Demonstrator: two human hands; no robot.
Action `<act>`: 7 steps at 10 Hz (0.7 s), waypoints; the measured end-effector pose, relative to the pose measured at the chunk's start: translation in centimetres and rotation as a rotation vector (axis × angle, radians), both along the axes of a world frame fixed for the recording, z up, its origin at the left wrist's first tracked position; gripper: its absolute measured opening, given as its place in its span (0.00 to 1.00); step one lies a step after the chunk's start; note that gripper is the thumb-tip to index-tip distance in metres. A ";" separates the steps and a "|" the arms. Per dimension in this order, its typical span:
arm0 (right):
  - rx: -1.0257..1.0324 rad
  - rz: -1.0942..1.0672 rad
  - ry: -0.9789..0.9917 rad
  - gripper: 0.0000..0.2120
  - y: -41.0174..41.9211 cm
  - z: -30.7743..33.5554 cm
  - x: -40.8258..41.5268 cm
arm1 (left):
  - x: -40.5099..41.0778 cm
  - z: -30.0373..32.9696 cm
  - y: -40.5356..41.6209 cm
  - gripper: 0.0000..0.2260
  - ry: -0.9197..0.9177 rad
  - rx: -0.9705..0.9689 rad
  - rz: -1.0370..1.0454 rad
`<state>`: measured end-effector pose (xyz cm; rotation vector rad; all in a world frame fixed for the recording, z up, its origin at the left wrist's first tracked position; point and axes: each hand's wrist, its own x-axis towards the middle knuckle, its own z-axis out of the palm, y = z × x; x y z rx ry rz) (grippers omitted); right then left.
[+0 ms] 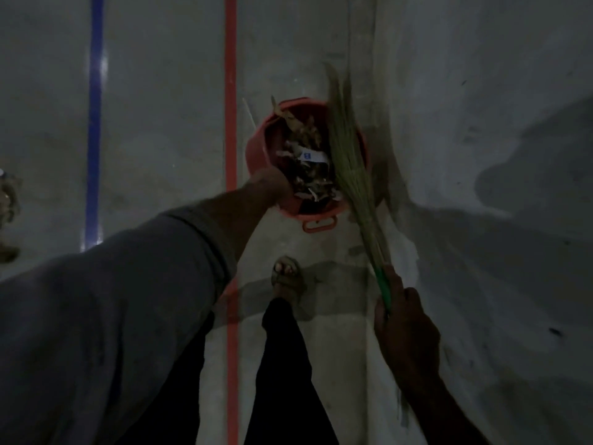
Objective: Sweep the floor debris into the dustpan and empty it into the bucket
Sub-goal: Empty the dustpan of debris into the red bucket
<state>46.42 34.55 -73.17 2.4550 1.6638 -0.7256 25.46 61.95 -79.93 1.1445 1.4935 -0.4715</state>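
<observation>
The right hand [405, 322] is curled tightly around the green handle [383, 285] of a grass broom [346, 149], fingers wrapped fully round the shaft with no gap showing. The broom's long axis runs from the grip at lower right up and slightly leftward, its straw bristles fanning out and pointing away from the person, lying across the right side of the red bucket [256, 149]. The left hand [272, 187], reaching from a grey sleeve [112, 300], rests at the near-left rim of the bucket; whether its fingers grip the rim or something inside cannot be told in the dim light. The bucket stands on the concrete floor [160, 123] just right of a red floor line [231, 91], its side handle [319, 223] facing the person, and holds dry leaves and scraps [305, 149]. Among them lies a white paper slip [313, 156] bearing a small blue mark, too blurred to read. A sandalled foot [287, 274] stands just behind the bucket. A blue floor line [94, 123] runs parallel, well to the left. A pale wall [481, 123] rises on the right.
</observation>
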 end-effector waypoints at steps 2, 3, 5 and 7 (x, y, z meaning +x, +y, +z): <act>0.136 0.054 0.017 0.31 -0.8 0.8 -0.6 | -1.8 8.3 -2.9 0.18 -0.023 0.083 0.007; -0.002 0.078 0.015 0.28 1.9 0.2 -0.9 | -3.6 8.1 -4.0 0.14 -0.013 0.121 0.050; -0.188 -0.047 0.152 0.26 2.3 -0.4 0.0 | -5.9 9.5 -8.1 0.09 -0.060 0.163 0.347; 0.090 -0.029 0.321 0.29 -4.7 7.0 -0.8 | -9.2 13.6 -12.9 0.16 -0.086 0.212 0.663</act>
